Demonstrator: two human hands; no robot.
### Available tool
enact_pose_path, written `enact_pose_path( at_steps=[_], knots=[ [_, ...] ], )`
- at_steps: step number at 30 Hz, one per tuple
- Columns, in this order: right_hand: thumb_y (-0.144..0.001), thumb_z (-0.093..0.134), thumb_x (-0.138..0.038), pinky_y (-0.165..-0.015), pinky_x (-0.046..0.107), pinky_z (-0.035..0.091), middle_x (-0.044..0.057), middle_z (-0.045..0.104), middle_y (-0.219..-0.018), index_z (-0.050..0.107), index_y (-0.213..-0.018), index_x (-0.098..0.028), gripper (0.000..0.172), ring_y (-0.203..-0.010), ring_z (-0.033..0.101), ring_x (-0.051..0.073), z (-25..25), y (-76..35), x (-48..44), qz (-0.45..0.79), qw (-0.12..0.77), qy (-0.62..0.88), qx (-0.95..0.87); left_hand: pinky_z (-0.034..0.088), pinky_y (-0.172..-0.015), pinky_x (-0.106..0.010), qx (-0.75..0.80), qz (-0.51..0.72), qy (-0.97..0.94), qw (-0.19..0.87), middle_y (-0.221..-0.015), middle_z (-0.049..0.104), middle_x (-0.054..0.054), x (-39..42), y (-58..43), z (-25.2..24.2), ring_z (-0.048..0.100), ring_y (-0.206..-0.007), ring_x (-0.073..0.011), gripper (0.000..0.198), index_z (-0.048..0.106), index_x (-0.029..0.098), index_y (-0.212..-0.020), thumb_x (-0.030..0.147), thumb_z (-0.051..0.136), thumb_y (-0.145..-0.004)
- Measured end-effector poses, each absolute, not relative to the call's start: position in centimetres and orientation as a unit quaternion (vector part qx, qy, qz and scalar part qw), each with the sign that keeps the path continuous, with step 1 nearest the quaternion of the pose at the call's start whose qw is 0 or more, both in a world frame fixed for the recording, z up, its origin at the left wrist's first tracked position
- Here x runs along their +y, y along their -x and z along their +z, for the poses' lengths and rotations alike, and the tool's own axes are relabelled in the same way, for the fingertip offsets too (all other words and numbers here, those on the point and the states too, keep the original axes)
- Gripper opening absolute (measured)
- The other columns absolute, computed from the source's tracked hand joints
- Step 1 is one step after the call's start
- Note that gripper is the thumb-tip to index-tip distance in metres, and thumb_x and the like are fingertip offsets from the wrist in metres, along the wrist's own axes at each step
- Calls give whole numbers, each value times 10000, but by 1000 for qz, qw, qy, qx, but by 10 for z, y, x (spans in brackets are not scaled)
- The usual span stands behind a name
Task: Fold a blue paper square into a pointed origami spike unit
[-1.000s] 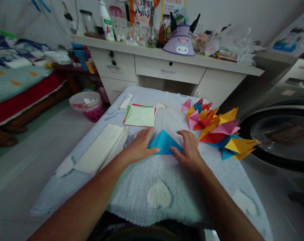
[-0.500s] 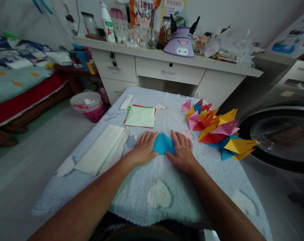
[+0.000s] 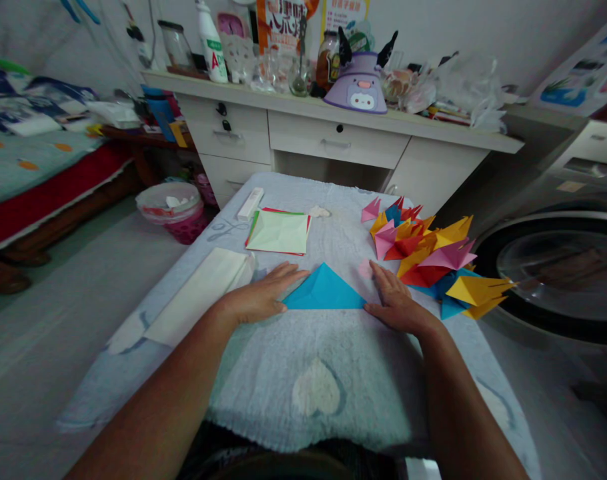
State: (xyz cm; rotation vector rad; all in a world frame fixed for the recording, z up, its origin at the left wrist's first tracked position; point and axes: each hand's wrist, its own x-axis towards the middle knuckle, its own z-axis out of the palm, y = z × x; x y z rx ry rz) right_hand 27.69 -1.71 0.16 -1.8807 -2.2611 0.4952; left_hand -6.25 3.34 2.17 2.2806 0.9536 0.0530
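A blue sheet of origami paper [image 3: 325,289], folded into a triangle, lies on the cloth-covered table [image 3: 263,373] with its point facing away from me. My left hand [image 3: 263,293] rests at the triangle's left corner, fingers stretched out and thumb at the lower edge. At the right corner lies my right hand [image 3: 392,297], fingers extended and the thumb touching the tip. Neither hand grips the paper. Beyond it sits a stack of square papers [image 3: 278,232], pale green on top with red and green edges showing. Folded paper cranes [image 3: 423,250] in several colours are heaped on the right.
A folded whitish packet [image 3: 198,300] lies left of my left hand. Near the paper stack is a small white box [image 3: 251,203]. A white desk [image 3: 333,137] stands behind the table, a pink bin [image 3: 176,213] to the left, and a washing machine [image 3: 573,180] to the right.
Both hands have slid outward along the blue paper, left hand to the left and right hand to the right. The triangle's full width now shows between them.
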Motion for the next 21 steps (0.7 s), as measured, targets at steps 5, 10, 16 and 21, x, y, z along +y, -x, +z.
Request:
enact_pose_path(
  at_steps=[5, 10, 16, 21],
  knots=[
    [-808, 582, -297, -1162, 543, 241, 121, 185, -1620, 67, -1569, -279, 918, -1480, 205, 295, 4, -287, -18, 196, 105, 602, -767, 196, -1198, -470, 366, 15, -859, 357, -1632, 180, -63, 34, 68, 32, 107, -1511, -247, 803, 290, 228, -1512, 115, 493, -744],
    [-775, 543, -216, -1144, 527, 301, 148, 372, -1525, 350, -1479, -207, 730, -1407, 354, 294, 5, -283, -16, 191, 182, 570, -778, 226, -1188, -460, 396, 30, -846, 356, -1624, 185, -129, 29, 62, 36, 196, -1492, -276, 814, 216, 174, -1524, 228, 540, -779],
    [-867, 555, -364, -1082, 558, 355, 181, 538, -1350, 524, -1304, -159, 483, -1309, 443, 332, 2, -245, -14, 122, 279, 547, -780, 337, -1112, -471, 429, 120, -851, 279, -1440, 459, -120, 24, 36, 24, 387, -1367, -308, 673, 439, 219, -1323, 345, 693, -713],
    [-856, 602, -365, -1011, 554, 397, 146, 618, -1246, 460, -1366, -194, 556, -1173, 532, 323, 2, -227, -17, 118, 286, 536, -785, 376, -1062, -437, 438, 164, -845, 261, -1238, 550, -87, 22, 28, 22, 455, -1245, -282, 418, 538, 202, -1084, 231, 685, -693]
  ],
)
